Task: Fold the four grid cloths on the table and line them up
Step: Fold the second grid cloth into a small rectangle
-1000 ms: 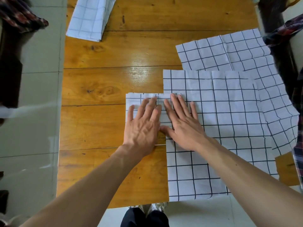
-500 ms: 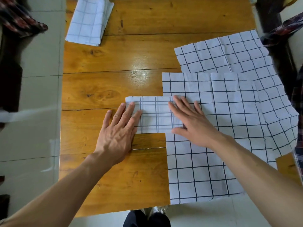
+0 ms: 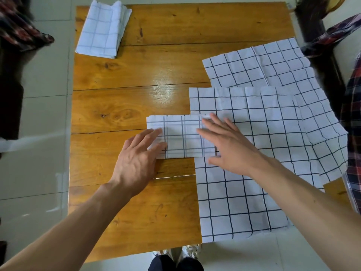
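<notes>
Head view: I'm flattening the second folded cloth.
Both hands, left and right, pressing open-palmed, grip released; one folded cloth parked, two flat cloths waiting.

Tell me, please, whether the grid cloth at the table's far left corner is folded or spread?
Folded: the white grid cloth lies as a compact rectangle with stacked layer edges showing along its right side.

Right hand blurred, hides folded cloth's right end
</notes>
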